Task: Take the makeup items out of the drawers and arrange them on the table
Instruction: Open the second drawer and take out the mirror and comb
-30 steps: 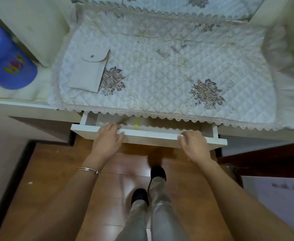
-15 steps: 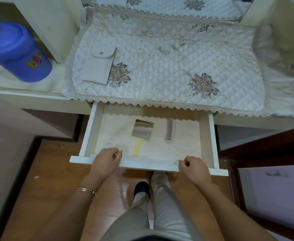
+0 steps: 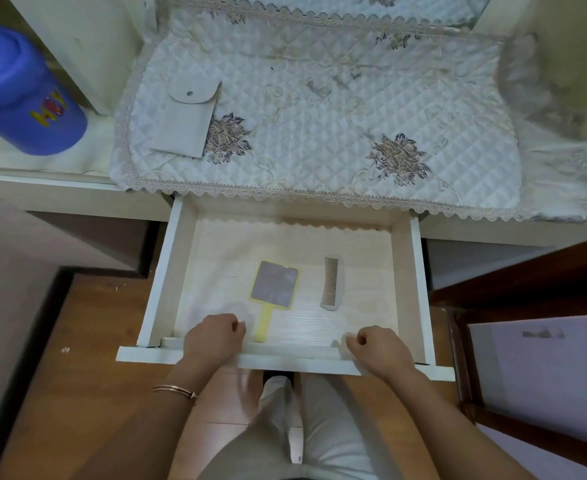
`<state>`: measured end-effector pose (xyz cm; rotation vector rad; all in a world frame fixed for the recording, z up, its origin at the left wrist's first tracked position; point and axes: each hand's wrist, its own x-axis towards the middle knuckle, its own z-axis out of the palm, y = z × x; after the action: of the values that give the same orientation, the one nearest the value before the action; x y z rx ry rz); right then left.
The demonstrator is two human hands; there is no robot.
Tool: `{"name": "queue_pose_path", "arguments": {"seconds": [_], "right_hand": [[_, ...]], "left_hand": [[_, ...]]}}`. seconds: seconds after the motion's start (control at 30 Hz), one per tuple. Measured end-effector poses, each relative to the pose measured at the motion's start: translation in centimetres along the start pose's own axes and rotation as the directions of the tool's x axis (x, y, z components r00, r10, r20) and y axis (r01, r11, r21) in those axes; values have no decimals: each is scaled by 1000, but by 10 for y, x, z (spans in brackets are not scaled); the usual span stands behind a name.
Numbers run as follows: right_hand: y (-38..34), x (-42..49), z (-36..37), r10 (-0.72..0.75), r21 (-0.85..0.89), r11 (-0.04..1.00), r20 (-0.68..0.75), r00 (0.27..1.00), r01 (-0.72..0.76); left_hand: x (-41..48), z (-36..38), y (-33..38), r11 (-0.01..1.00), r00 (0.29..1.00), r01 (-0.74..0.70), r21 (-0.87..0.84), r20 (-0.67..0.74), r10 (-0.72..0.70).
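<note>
The white drawer (image 3: 162, 282) under the table stands pulled far out. Inside it lie a yellow hand mirror (image 3: 274, 286), glass up with its handle toward me, and a pale comb (image 3: 333, 287) to its right. My left hand (image 3: 212, 337) and my right hand (image 3: 380, 348) both rest curled on the drawer's front edge, the left one just beside the mirror's handle. A grey snap pouch (image 3: 186, 121) lies on the quilted cloth (image 3: 320, 126) that covers the table top.
A blue plastic container (image 3: 22, 91) stands on the lower shelf at the left. A dark wooden piece of furniture (image 3: 527, 292) is close on the right. My legs and the wooden floor (image 3: 87, 341) are below the drawer.
Both hands pulled the drawer from nearly closed to far out, which exposed the mirror and the comb. The hands now sit looser on the front edge.
</note>
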<state>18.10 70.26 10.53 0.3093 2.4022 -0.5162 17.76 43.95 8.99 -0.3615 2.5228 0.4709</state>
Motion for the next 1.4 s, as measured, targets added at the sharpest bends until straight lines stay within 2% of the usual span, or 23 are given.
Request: {"name": "queue_pose_path", "arguments": {"seconds": [0.1,0.2,0.3,0.47,0.57,0.7,0.8,0.93,1.07,1.17,1.23,1.3,1.33,1.4], "right_hand": [[-11,24,-4,46,86,995,15,999,-47],[-25,51,-6,73,254,966,-59,996,-56],[-41,77,-9,156,381,918,-84,984,-113],[-55,103,2,245,371,909,-112,963,-188],[-58,107,5,282,375,901,-117,952,-220],[-56,112,6,325,447,848,-10,946,-286],[-57,104,2,278,467,839,73,958,-279],[-62,86,-7,111,571,809,90,990,-142],[-72,67,-34,-39,649,761,54,998,-5],[-84,63,-66,-126,695,711,-24,992,107],[-97,68,-90,-151,739,652,-93,984,170],[-115,81,-115,-151,774,596,-151,977,212],[-124,91,-127,-137,783,578,-182,974,228],[-142,118,-149,-110,783,569,-228,967,249]], "left_hand": [[20,13,15,997,997,28,-78,75,-22],[38,32,29,1000,986,-25,-5,164,26],[48,48,36,1000,992,25,3,127,-25],[52,56,43,981,991,106,-160,93,-92],[55,56,45,974,990,122,-193,98,-105],[50,43,51,961,990,132,-243,80,-116],[43,23,54,957,995,97,-272,23,-95],[32,-17,56,939,997,66,-336,-16,-75],[18,-60,52,882,1000,4,-470,3,-3],[13,-94,59,816,999,-47,-576,-44,26],[21,-118,67,699,993,-70,-712,-113,-16],[44,-141,77,532,979,-109,-840,-184,-89],[58,-152,85,481,968,-137,-866,-221,-123],[91,-170,103,443,937,-190,-876,-297,-185]]}}
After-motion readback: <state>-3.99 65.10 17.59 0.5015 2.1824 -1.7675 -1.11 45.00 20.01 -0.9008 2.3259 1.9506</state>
